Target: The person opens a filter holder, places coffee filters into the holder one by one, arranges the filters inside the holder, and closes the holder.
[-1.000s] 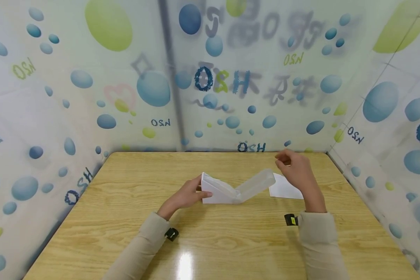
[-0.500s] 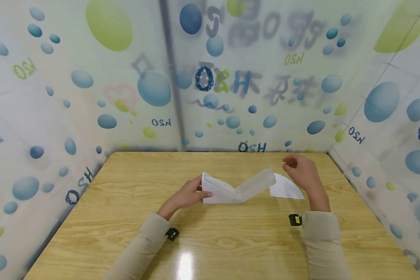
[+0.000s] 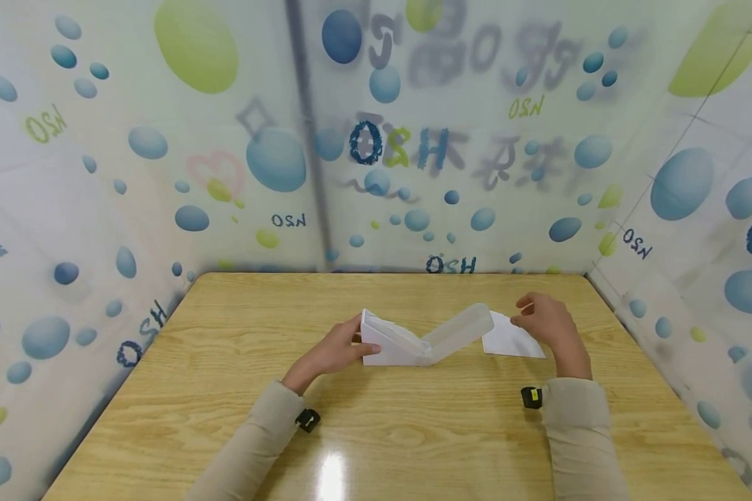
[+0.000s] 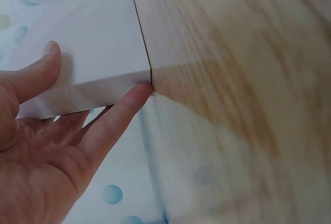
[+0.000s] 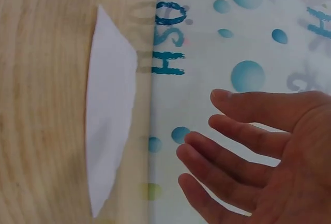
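A white wedge-shaped box (image 3: 388, 353) stands on the table, its translucent plastic lid (image 3: 457, 332) swung out to the right. My left hand (image 3: 332, 349) grips the box's left end, thumb on the near face and fingers behind. In the left wrist view, one fingertip (image 4: 138, 92) lies at the box's bottom corner. A flat white sheet (image 3: 507, 339), pointed with one curved edge, lies right of the lid. Above its right side hovers my right hand (image 3: 550, 325). The right wrist view shows that hand's fingers (image 5: 222, 154) spread, loosely bent and apart from the sheet (image 5: 108, 110).
The wooden table (image 3: 376, 438) ends at a patterned curtain (image 3: 225, 209) behind, and similar curtains rise at both sides. A black wrist camera (image 3: 531, 397) sits at the right cuff, another black wrist camera (image 3: 308, 419) at the left.
My right hand has moved right and down, closer to the white sheet. The left hand, the box and its lid have stayed where they were.
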A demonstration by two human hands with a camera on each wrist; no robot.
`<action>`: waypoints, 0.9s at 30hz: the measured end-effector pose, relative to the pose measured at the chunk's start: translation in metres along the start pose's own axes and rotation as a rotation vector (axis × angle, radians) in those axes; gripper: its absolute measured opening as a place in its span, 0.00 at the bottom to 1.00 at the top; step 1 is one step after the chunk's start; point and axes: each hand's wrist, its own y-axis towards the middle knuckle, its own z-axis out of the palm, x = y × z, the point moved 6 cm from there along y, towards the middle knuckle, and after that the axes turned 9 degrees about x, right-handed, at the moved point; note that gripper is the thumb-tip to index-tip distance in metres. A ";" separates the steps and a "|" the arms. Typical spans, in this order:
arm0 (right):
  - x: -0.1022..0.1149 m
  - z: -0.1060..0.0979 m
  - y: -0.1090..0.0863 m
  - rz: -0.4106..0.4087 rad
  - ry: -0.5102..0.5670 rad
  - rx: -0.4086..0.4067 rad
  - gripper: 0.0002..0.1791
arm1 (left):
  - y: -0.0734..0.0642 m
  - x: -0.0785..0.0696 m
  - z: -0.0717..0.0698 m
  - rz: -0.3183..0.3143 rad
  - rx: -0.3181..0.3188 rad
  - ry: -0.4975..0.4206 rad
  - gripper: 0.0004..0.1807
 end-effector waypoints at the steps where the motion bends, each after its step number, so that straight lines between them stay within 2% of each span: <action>1: -0.003 0.001 0.001 0.011 0.004 0.006 0.25 | 0.000 0.000 0.000 -0.001 -0.001 -0.001 0.17; 10: -0.025 0.013 0.011 0.070 0.018 0.025 0.28 | 0.000 -0.001 0.000 -0.002 0.001 -0.014 0.17; 19: -0.033 0.016 0.009 0.103 -0.004 0.027 0.29 | 0.000 -0.001 0.001 -0.002 0.005 -0.022 0.17; 27: -0.043 0.019 0.010 0.199 -0.043 0.062 0.30 | 0.000 -0.001 0.001 -0.001 0.004 -0.027 0.18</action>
